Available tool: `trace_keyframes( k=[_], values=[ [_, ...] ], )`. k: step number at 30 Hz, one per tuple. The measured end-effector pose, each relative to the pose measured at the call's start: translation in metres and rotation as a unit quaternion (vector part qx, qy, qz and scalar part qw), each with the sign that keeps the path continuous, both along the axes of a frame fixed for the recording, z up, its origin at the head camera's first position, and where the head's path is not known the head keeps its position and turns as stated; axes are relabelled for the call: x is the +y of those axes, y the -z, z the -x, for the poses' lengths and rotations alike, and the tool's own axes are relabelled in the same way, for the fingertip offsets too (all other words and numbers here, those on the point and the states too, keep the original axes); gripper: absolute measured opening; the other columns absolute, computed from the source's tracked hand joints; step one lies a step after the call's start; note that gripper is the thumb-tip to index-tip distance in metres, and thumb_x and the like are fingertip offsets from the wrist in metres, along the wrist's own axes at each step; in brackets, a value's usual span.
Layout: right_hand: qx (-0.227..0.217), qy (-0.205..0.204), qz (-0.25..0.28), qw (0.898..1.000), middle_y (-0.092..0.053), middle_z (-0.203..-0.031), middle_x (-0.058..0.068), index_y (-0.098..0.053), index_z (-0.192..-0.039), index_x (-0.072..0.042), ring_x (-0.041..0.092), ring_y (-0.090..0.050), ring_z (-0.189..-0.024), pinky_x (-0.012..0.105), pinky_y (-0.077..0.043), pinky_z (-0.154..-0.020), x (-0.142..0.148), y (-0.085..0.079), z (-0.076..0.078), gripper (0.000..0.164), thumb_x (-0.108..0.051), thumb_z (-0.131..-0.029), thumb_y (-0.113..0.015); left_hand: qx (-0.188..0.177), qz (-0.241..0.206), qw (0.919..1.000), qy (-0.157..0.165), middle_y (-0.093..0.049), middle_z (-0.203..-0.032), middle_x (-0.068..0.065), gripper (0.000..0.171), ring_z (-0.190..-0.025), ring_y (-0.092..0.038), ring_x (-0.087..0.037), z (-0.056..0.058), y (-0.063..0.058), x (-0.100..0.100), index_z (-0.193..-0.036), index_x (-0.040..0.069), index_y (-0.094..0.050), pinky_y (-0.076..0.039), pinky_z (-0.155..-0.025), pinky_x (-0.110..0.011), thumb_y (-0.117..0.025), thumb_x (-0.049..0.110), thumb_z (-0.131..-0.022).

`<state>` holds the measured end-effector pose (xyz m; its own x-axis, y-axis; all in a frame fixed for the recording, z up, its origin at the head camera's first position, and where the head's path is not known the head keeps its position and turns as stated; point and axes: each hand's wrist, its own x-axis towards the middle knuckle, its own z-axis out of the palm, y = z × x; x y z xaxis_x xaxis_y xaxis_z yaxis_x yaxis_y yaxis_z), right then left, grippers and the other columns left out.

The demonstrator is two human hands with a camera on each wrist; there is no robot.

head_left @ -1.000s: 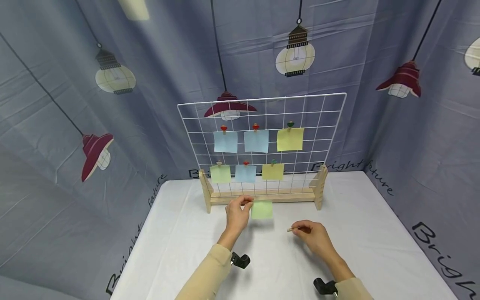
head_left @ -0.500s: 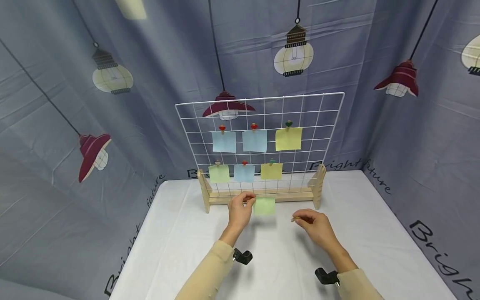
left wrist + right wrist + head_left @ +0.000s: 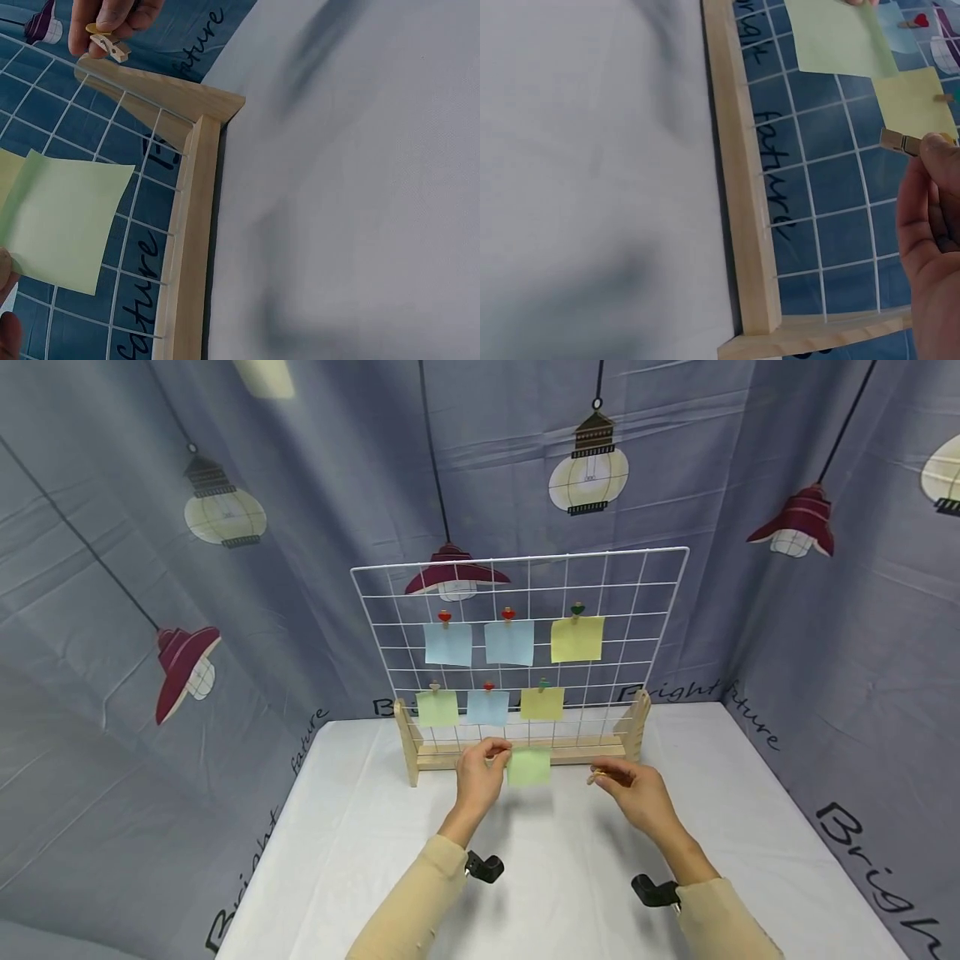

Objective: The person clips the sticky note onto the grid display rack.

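My left hand (image 3: pixel 480 777) pinches a light green sticky note (image 3: pixel 528 767) by its upper left corner, in front of the rack's wooden base. The left wrist view shows the green note (image 3: pixel 71 217) close before the wire grid. To the right, my right hand (image 3: pixel 637 792) holds a small wooden clothespin (image 3: pixel 595 775) between thumb and fingers. In the right wrist view the clothespin (image 3: pixel 900 142) points its wooden end toward the notes; a bit of yellow shows by the thumb. The white wire grid rack (image 3: pixel 622 643) stands upright in its wooden feet.
Two rows of notes hang on the grid by heart-topped clips: blue notes (image 3: pixel 448 644), yellow notes (image 3: pixel 577 639) and a green note (image 3: pixel 438 708). The rack stands at the back of the white table (image 3: pixel 360 827), before a grey-blue curtain (image 3: pixel 315 527).
My right hand has moved away from me, up toward the rack, tilting the clothespin. My left hand has raised the green note slightly and shifted a little to the right.
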<state>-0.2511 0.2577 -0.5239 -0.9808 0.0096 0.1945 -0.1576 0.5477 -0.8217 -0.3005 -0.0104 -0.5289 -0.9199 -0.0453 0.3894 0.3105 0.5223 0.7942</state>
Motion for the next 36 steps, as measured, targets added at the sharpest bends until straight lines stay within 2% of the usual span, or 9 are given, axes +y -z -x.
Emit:
trace_keyframes(
  k=[3, 11, 16, 19, 24, 29, 36],
  values=[
    [-0.003, 0.005, -0.002, 1.000, -0.078, -0.110, 0.012, -0.074, -0.121, -0.006, 0.014, -0.072, -0.095, 0.018, -0.055, -0.074, 0.000, -0.004, 0.002, 0.026, -0.011, -0.096, -0.073, 0.011, 0.001, 0.9999, 0.000, -0.078, -0.094, 0.005, 0.008, -0.093, -0.066, -0.017, 0.001, -0.002, 0.001, -0.101, 0.015, -0.079, -0.043, -0.091, -0.040, -0.075, 0.015, -0.094],
    [0.008, 0.016, 0.001, 1.000, -0.077, -0.113, 0.014, -0.077, -0.117, -0.008, 0.013, -0.071, -0.095, 0.017, -0.055, -0.074, 0.002, -0.014, 0.009, 0.021, -0.011, -0.097, -0.072, 0.028, 0.010, 0.9996, 0.004, -0.078, -0.093, 0.004, 0.007, -0.090, -0.064, -0.017, 0.006, -0.008, 0.007, -0.099, 0.017, -0.079, -0.042, -0.086, -0.035, -0.076, 0.015, -0.093],
    [0.004, 0.022, 0.007, 1.000, -0.075, -0.121, 0.015, -0.073, -0.126, -0.007, 0.025, -0.073, -0.104, 0.014, -0.055, -0.076, 0.002, -0.024, 0.012, 0.029, -0.013, -0.098, -0.070, 0.033, 0.009, 0.9994, 0.008, -0.079, -0.094, 0.004, 0.008, -0.089, -0.064, -0.016, 0.010, -0.012, 0.012, -0.100, 0.016, -0.080, -0.041, -0.086, -0.034, -0.076, 0.016, -0.093],
    [0.003, 0.034, 0.009, 0.999, -0.075, -0.121, 0.014, -0.072, -0.128, -0.007, 0.028, -0.073, -0.106, 0.014, -0.055, -0.076, 0.002, -0.030, 0.015, 0.031, -0.014, -0.098, -0.071, 0.040, 0.010, 0.9991, 0.010, -0.079, -0.094, 0.004, 0.008, -0.089, -0.065, -0.016, 0.012, -0.015, 0.015, -0.101, 0.015, -0.080, -0.041, -0.086, -0.035, -0.077, 0.016, -0.093],
    [0.003, 0.048, 0.013, 0.999, -0.077, -0.116, 0.013, -0.076, -0.122, -0.009, 0.013, -0.072, -0.098, 0.013, -0.053, -0.074, 0.003, -0.037, 0.019, 0.025, -0.017, -0.098, -0.072, 0.055, 0.009, 0.9984, 0.009, -0.079, -0.092, 0.003, 0.009, -0.088, -0.067, -0.017, 0.015, -0.018, 0.022, -0.100, 0.013, -0.080, -0.042, -0.088, -0.038, -0.077, 0.014, -0.092],
    [0.009, 0.051, 0.017, 0.999, -0.077, -0.117, 0.013, -0.076, -0.121, -0.009, 0.000, -0.066, -0.096, 0.010, -0.051, -0.074, 0.004, -0.042, 0.020, 0.025, -0.019, -0.099, -0.071, 0.048, 0.009, 0.9988, 0.007, -0.080, -0.094, 0.004, 0.008, -0.090, -0.066, -0.017, 0.016, -0.021, 0.029, -0.099, 0.017, -0.080, -0.041, -0.091, -0.039, -0.077, 0.016, -0.092],
    [0.026, 0.064, 0.031, 0.997, -0.076, -0.119, 0.014, -0.073, -0.129, -0.010, -0.011, -0.062, -0.092, 0.006, -0.050, -0.075, 0.004, -0.048, 0.023, 0.032, -0.021, -0.098, -0.072, 0.035, 0.006, 0.9992, 0.020, -0.080, -0.096, 0.004, 0.008, -0.093, -0.065, -0.018, 0.016, -0.022, 0.038, -0.101, 0.015, -0.079, -0.041, -0.093, -0.040, -0.076, 0.017, -0.094]
  ],
)
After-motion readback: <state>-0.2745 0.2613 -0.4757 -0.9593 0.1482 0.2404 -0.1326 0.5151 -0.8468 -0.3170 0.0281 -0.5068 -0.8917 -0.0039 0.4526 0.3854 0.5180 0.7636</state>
